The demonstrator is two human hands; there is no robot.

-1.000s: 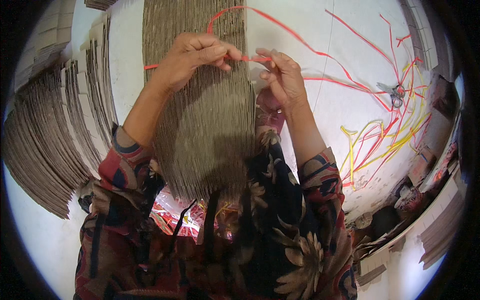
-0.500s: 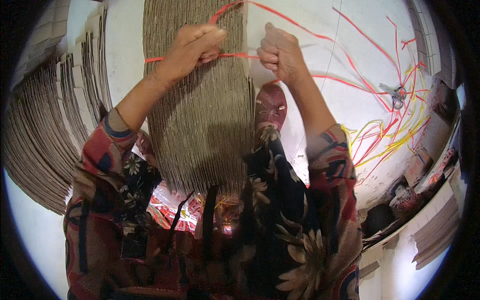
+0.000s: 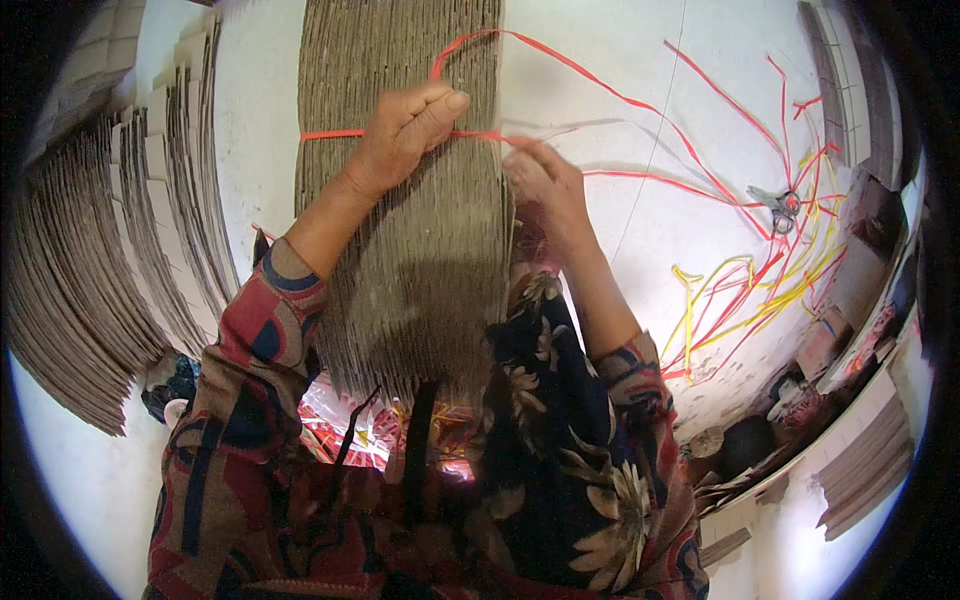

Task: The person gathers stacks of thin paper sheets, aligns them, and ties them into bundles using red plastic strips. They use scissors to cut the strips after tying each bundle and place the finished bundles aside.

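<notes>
Head, left fingers curled, apparently gripping strap

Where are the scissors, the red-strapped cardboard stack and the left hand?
Scissors (image 3: 776, 201): head view, where blades meet handles.
Cardboard stack (image 3: 430, 232): head view, middle of its top.
Left hand (image 3: 405, 132): head view, its back.

Dressed in a boldly patterned top, I wear sleeves of dark red, tan and navy in curving, blocky shapes, above black trousers scattered with large beige flowers and a dark reddish shoe, mostly hidden.
</notes>
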